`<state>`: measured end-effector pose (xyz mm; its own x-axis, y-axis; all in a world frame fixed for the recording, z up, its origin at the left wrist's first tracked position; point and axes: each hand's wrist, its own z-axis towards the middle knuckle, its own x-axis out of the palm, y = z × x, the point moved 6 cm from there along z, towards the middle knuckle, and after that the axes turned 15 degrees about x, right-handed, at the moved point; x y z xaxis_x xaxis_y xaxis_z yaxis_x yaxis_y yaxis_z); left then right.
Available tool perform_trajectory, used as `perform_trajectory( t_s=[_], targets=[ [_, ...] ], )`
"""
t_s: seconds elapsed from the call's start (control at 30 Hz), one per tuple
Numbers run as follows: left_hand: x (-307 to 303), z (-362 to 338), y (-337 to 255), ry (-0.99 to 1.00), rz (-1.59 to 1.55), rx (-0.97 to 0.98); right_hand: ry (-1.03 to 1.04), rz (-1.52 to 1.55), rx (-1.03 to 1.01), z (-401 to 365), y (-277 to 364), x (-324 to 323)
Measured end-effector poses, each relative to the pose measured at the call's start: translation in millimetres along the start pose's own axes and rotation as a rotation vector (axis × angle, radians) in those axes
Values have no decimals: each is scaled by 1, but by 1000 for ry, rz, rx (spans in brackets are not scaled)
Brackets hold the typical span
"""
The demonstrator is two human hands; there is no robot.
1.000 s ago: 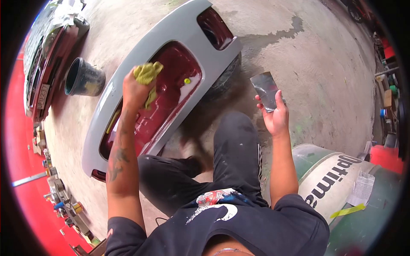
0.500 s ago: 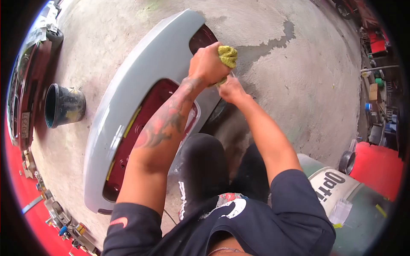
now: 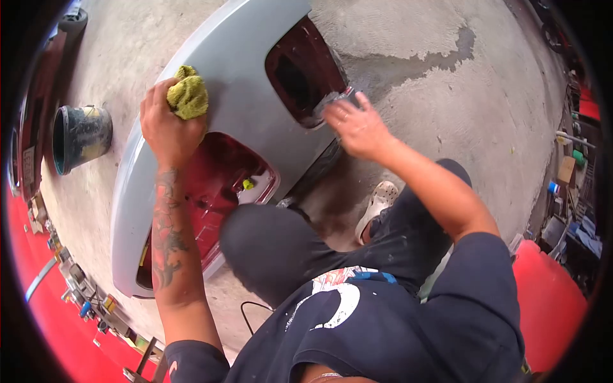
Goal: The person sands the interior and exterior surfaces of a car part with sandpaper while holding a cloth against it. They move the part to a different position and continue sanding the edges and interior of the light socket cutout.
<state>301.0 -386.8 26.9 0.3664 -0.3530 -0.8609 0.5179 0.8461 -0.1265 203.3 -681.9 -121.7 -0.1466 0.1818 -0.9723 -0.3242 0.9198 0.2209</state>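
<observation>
Two hands: both on the grey bumper (image 3: 236, 57), beyond the bent knee (image 3: 274, 249).
Left hand (image 3: 167, 124): clenched around a yellow cloth (image 3: 188, 97), pressed to the bumper's painted face.
Right hand (image 3: 354, 127): fingers grasping a metal spreader (image 3: 334, 100), held at the rim of a dark red opening.
Bumper: lies on the concrete floor (image 3: 415, 57), red showing through its cut-outs.
Bucket (image 3: 76, 137): black, on the floor, apart from the bumper's left side.
</observation>
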Motion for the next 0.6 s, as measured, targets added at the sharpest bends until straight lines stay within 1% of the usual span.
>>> perform_trajectory(
  t_s=[0.03,0.07,0.13,0.17,0.2,0.27,0.3,0.33,0.37,0.4,0.43,0.47,0.53,0.57,0.6],
  targets=[
    [-1,1,1,-19,-17,-26,-78,-120,1,5,-17,-5],
    [-1,2,0,-16,-8,-31,-77,-114,-8,2,-16,-2],
    [-3,6,-2,-44,7,2,-59,-101,104,1,-4,4],
    [-3,7,-2,-14,8,-30,114,68,111,-2,10,2],
    [-2,8,0,-19,22,-35,-20,167,9,-14,29,9],
    [3,5,8,53,48,-84,-106,374,165,-19,43,14],
    [6,5,10,78,41,-127,-97,436,242,-16,52,19],
    [5,9,8,74,60,-119,-90,496,323,-9,63,26],
    [8,10,11,143,44,-196,-13,753,483,7,74,40],
    [10,8,13,206,30,-273,-7,995,585,22,82,34],
    [10,9,13,206,14,-268,-41,1243,618,42,86,22],
    [8,11,13,211,30,-258,-205,1277,402,69,91,23],
    [10,10,16,223,-7,-310,-111,1658,474,93,81,-32],
    [10,9,18,211,-11,-294,-113,1675,474,84,82,-25],
    [10,9,17,214,-2,-280,-120,1598,419,68,82,-13]
  ],
)
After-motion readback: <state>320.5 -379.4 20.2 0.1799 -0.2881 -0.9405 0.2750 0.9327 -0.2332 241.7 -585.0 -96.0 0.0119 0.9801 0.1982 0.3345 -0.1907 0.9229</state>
